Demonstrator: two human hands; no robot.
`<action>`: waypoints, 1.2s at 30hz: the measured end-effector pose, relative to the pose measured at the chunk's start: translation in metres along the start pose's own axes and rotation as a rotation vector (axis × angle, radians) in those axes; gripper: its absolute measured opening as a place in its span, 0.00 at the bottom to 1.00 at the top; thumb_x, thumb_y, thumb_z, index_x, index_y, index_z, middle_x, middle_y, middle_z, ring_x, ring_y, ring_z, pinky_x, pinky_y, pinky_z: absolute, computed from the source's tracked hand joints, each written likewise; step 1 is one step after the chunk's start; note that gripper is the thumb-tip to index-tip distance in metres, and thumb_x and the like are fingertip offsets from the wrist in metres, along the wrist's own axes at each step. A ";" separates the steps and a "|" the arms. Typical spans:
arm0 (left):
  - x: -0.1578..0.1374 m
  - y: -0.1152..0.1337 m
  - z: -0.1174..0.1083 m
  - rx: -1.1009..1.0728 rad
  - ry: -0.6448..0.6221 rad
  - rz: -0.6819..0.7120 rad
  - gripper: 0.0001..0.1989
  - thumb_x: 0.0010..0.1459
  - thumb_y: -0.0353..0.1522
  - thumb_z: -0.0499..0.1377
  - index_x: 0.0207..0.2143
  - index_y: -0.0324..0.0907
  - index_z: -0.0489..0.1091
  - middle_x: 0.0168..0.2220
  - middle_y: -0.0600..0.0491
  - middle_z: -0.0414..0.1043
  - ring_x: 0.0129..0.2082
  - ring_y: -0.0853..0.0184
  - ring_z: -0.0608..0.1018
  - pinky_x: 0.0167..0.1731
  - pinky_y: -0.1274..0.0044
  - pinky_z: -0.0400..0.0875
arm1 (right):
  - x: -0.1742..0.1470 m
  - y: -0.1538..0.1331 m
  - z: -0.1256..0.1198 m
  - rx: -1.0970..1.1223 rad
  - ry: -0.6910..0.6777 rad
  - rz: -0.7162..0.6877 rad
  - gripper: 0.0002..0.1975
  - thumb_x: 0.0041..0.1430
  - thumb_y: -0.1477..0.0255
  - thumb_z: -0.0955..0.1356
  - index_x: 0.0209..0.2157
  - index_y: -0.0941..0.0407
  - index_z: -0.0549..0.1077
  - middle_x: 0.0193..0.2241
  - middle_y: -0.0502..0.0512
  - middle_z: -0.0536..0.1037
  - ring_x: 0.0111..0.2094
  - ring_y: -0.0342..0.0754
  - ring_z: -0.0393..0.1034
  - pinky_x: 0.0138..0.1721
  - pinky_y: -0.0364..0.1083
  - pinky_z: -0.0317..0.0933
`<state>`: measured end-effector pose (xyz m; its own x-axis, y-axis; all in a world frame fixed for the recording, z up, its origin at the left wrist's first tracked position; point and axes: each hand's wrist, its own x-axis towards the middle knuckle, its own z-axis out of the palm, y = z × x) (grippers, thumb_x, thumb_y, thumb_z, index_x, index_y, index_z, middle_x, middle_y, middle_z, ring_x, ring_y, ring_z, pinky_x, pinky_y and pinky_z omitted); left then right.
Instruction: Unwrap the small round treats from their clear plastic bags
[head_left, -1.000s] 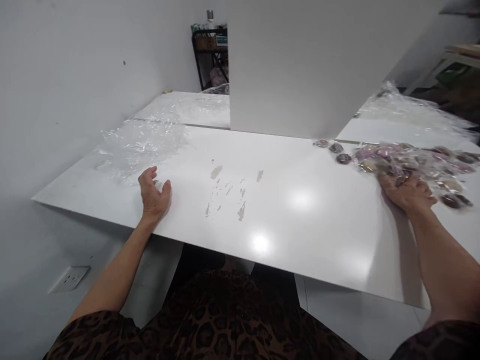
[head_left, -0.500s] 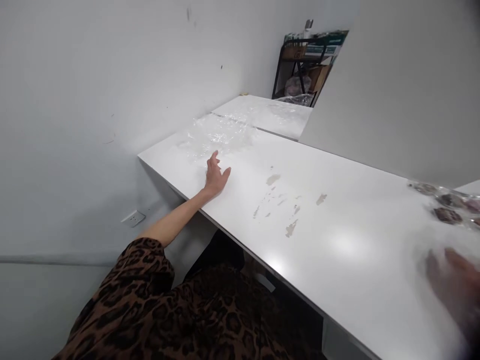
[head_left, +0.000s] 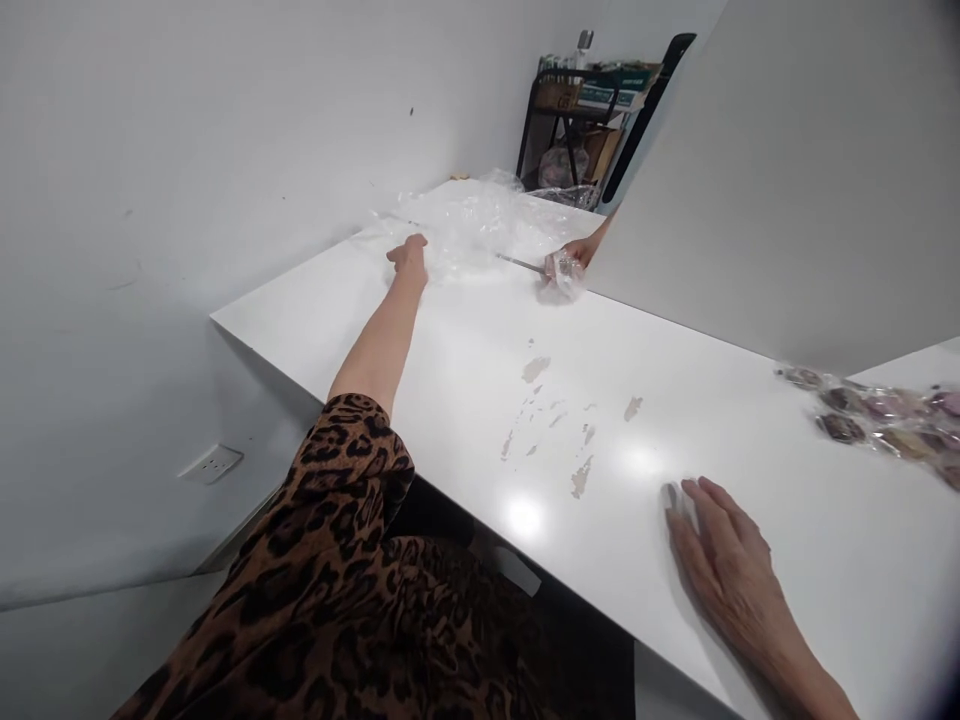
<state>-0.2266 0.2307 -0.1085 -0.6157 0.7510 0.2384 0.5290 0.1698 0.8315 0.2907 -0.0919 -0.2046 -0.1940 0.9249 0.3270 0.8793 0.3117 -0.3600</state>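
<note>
My left hand (head_left: 409, 256) reaches to the far left of the white table (head_left: 450, 370), fingers spread beside a crumpled heap of clear plastic film (head_left: 480, 222). Whether it touches the film is hard to tell. On the near right, my right hand (head_left: 727, 560) rests low on the table, thumb and fingertips drawn close together. Something small and clear or greyish shows at its fingertips, too indistinct to name. Beyond it lies a strip of clear packets with dark and coloured pieces (head_left: 885, 410).
Another person's hand (head_left: 577, 255) comes around the grey partition (head_left: 780, 190), holding clear plastic and a thin rod (head_left: 520, 264). Worn patches (head_left: 582, 475) mark the tabletop. A loaded black rack (head_left: 570, 110) stands behind; a wall socket (head_left: 212, 464) is at the left.
My left hand has moved farther away, up to the film. My right hand has come left from near the packets. The other person's hand has appeared, and the film has shifted.
</note>
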 end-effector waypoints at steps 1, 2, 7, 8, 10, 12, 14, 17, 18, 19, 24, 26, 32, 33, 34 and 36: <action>-0.004 0.012 0.009 -0.058 -0.021 -0.087 0.36 0.66 0.40 0.59 0.69 0.32 0.52 0.69 0.27 0.56 0.68 0.45 0.66 0.60 0.50 0.64 | 0.002 -0.002 0.001 -0.024 0.006 -0.032 0.25 0.71 0.56 0.61 0.63 0.51 0.67 0.62 0.67 0.71 0.64 0.69 0.66 0.60 0.73 0.63; -0.012 0.023 0.018 -0.094 -0.015 -0.129 0.39 0.66 0.40 0.60 0.71 0.32 0.49 0.72 0.29 0.51 0.72 0.44 0.58 0.64 0.50 0.60 | 0.003 -0.003 0.001 -0.043 0.011 -0.058 0.24 0.72 0.57 0.60 0.62 0.53 0.67 0.60 0.68 0.72 0.63 0.69 0.67 0.60 0.72 0.63; -0.086 0.061 0.078 0.105 -0.107 0.474 0.35 0.68 0.46 0.58 0.72 0.47 0.57 0.77 0.47 0.44 0.75 0.47 0.44 0.71 0.55 0.43 | 0.005 -0.006 0.000 -0.109 0.027 -0.094 0.23 0.74 0.59 0.58 0.62 0.55 0.68 0.59 0.69 0.73 0.60 0.66 0.69 0.56 0.66 0.64; -0.098 0.066 0.093 0.124 -0.184 0.536 0.35 0.66 0.47 0.60 0.71 0.48 0.59 0.77 0.48 0.45 0.75 0.45 0.46 0.70 0.54 0.43 | 0.005 -0.006 0.000 -0.116 0.029 -0.091 0.23 0.74 0.59 0.58 0.62 0.55 0.67 0.60 0.69 0.73 0.59 0.66 0.69 0.56 0.65 0.64; -0.109 0.073 0.122 0.113 -0.323 0.572 0.36 0.63 0.47 0.64 0.70 0.50 0.62 0.76 0.46 0.48 0.73 0.41 0.50 0.69 0.52 0.46 | 0.005 -0.008 -0.001 -0.117 0.030 -0.087 0.23 0.74 0.60 0.58 0.62 0.55 0.67 0.60 0.69 0.73 0.60 0.65 0.69 0.56 0.64 0.63; -0.108 0.078 0.145 0.079 -0.397 0.541 0.35 0.62 0.43 0.66 0.69 0.50 0.63 0.74 0.44 0.51 0.72 0.40 0.54 0.67 0.52 0.50 | 0.006 -0.010 -0.001 -0.109 0.024 -0.089 0.22 0.74 0.61 0.59 0.63 0.55 0.66 0.60 0.68 0.72 0.61 0.64 0.68 0.57 0.63 0.62; -0.101 0.082 0.157 0.058 -0.445 0.485 0.30 0.62 0.36 0.65 0.65 0.46 0.67 0.70 0.39 0.58 0.70 0.41 0.59 0.66 0.53 0.53 | 0.006 -0.012 -0.001 -0.104 0.026 -0.089 0.21 0.74 0.62 0.60 0.63 0.54 0.66 0.60 0.68 0.72 0.62 0.64 0.67 0.58 0.63 0.62; -0.098 0.083 0.154 0.039 -0.496 0.450 0.16 0.64 0.27 0.60 0.54 0.38 0.73 0.57 0.35 0.70 0.63 0.45 0.68 0.64 0.57 0.57 | 0.007 -0.012 0.001 -0.103 0.028 -0.087 0.20 0.74 0.63 0.60 0.62 0.54 0.67 0.60 0.67 0.72 0.63 0.63 0.67 0.58 0.63 0.62; -0.101 0.083 0.149 0.009 -0.499 0.452 0.12 0.65 0.26 0.58 0.50 0.38 0.75 0.52 0.36 0.73 0.60 0.48 0.71 0.63 0.58 0.59 | 0.007 -0.011 0.001 -0.100 0.029 -0.088 0.20 0.74 0.63 0.60 0.61 0.54 0.68 0.60 0.67 0.72 0.62 0.63 0.67 0.58 0.63 0.62; -0.106 0.083 0.142 -0.033 -0.494 0.455 0.09 0.65 0.25 0.57 0.45 0.39 0.75 0.47 0.39 0.75 0.56 0.50 0.73 0.61 0.59 0.62 | 0.007 -0.010 0.002 -0.093 0.030 -0.090 0.20 0.74 0.63 0.60 0.61 0.54 0.68 0.60 0.67 0.73 0.62 0.63 0.67 0.58 0.63 0.62; -0.165 0.086 0.088 -0.320 -0.556 0.402 0.04 0.64 0.27 0.60 0.34 0.42 0.72 0.28 0.54 0.71 0.32 0.67 0.75 0.39 0.75 0.72 | 0.008 -0.003 0.004 0.026 0.052 -0.071 0.19 0.72 0.61 0.62 0.58 0.52 0.72 0.58 0.65 0.75 0.61 0.63 0.69 0.59 0.65 0.62; -0.196 0.089 0.062 -0.501 -0.697 0.298 0.05 0.66 0.31 0.60 0.36 0.41 0.73 0.25 0.57 0.69 0.24 0.72 0.73 0.29 0.79 0.68 | 0.012 -0.004 0.002 0.119 0.051 -0.030 0.20 0.71 0.58 0.63 0.58 0.51 0.71 0.58 0.64 0.74 0.61 0.63 0.68 0.60 0.65 0.63; -0.275 0.102 0.004 -0.722 -0.949 0.043 0.14 0.60 0.39 0.69 0.30 0.38 0.74 0.19 0.59 0.65 0.17 0.77 0.66 0.19 0.80 0.59 | 0.052 -0.038 -0.004 0.455 0.083 0.053 0.44 0.60 0.49 0.72 0.72 0.46 0.53 0.70 0.66 0.57 0.67 0.66 0.60 0.61 0.67 0.65; -0.283 0.104 0.000 -0.734 -0.971 0.032 0.14 0.60 0.40 0.69 0.30 0.38 0.74 0.19 0.59 0.65 0.17 0.77 0.65 0.19 0.80 0.58 | 0.062 -0.047 -0.003 0.505 0.095 0.036 0.48 0.57 0.49 0.74 0.72 0.45 0.52 0.71 0.65 0.55 0.68 0.66 0.59 0.60 0.66 0.66; -0.290 0.107 -0.002 -0.746 -0.984 0.032 0.16 0.60 0.41 0.69 0.29 0.38 0.74 0.19 0.59 0.65 0.17 0.77 0.65 0.20 0.80 0.58 | 0.072 -0.054 -0.002 0.565 0.100 0.023 0.50 0.54 0.49 0.75 0.72 0.45 0.52 0.71 0.64 0.54 0.67 0.66 0.60 0.58 0.65 0.68; -0.297 0.110 -0.005 -0.766 -0.964 0.037 0.20 0.62 0.46 0.66 0.28 0.39 0.74 0.21 0.58 0.67 0.19 0.76 0.66 0.23 0.79 0.60 | 0.090 -0.067 0.002 0.742 0.099 0.030 0.49 0.51 0.50 0.78 0.69 0.44 0.57 0.69 0.62 0.60 0.60 0.61 0.68 0.52 0.61 0.73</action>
<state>0.0115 0.0227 -0.0851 0.2464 0.9666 0.0702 -0.1426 -0.0355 0.9891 0.2134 -0.0288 -0.1525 -0.1033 0.9224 0.3723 0.3523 0.3839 -0.8535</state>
